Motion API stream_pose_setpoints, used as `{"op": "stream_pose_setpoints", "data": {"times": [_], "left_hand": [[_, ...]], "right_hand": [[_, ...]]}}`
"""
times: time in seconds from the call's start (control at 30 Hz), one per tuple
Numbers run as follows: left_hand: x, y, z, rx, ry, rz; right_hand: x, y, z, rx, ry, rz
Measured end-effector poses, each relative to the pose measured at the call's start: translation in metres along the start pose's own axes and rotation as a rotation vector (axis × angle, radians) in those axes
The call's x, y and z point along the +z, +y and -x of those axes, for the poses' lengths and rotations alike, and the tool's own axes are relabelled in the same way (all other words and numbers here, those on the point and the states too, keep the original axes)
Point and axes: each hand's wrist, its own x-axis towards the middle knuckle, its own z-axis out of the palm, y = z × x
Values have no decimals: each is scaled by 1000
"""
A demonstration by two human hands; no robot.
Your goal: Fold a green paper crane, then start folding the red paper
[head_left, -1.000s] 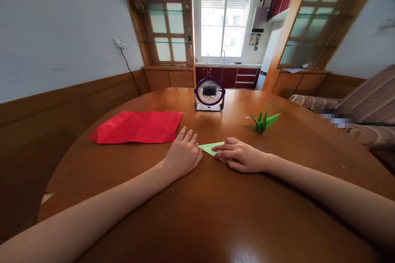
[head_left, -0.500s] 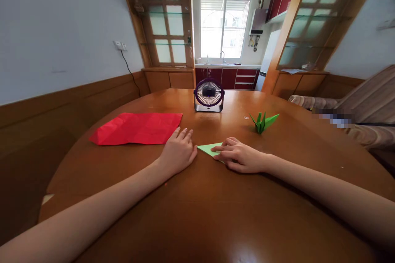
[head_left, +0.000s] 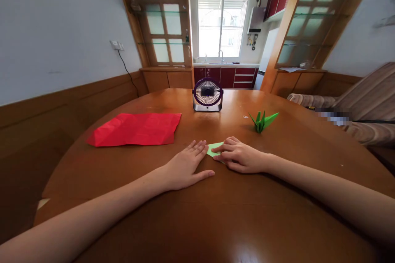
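A small folded piece of light green paper (head_left: pixel 214 148) lies flat on the round wooden table (head_left: pixel 216 213). My right hand (head_left: pixel 239 158) rests on its right part, fingers pressing it down. My left hand (head_left: pixel 187 164) lies flat with fingers spread, its fingertips covering the paper's left tip and its thumb stretched out to the right. Only a narrow strip of the paper shows between the two hands.
A creased red paper sheet (head_left: pixel 135 128) lies at the left. A dark green folded paper crane (head_left: pixel 263 121) stands to the right, beyond my right hand. A small purple desk fan (head_left: pixel 207 94) sits at the table's far side. A sofa (head_left: pixel 364 107) is to the right.
My left hand has slid to the right and onto the left tip of the green paper, thumb spread out. My right hand has stayed on the paper.
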Motion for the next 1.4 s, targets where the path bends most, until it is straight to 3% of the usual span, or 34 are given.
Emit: {"op": "stream_pose_setpoints", "data": {"times": [0.43, 0.63, 0.8, 0.93, 1.17, 1.4], "left_hand": [[2, -2, 0, -5, 49, 21], [9, -5, -10, -17, 237, -8], [3, -9, -19, -170, 310, 71], [-5, -15, -27, -247, 238, 186], [-13, -39, -42, -251, 42, 433], [-14, -47, -47, -326, -77, 681]], "right_hand": [[-4, 3, 9, -39, 9, -34], [0, 4, 6, -39, 92, -83], [1, 3, 2, -34, 128, -105], [1, 2, 0, -34, 133, -89], [4, 5, 1, -37, 132, -60], [3, 4, 4, 104, 324, -119]]}}
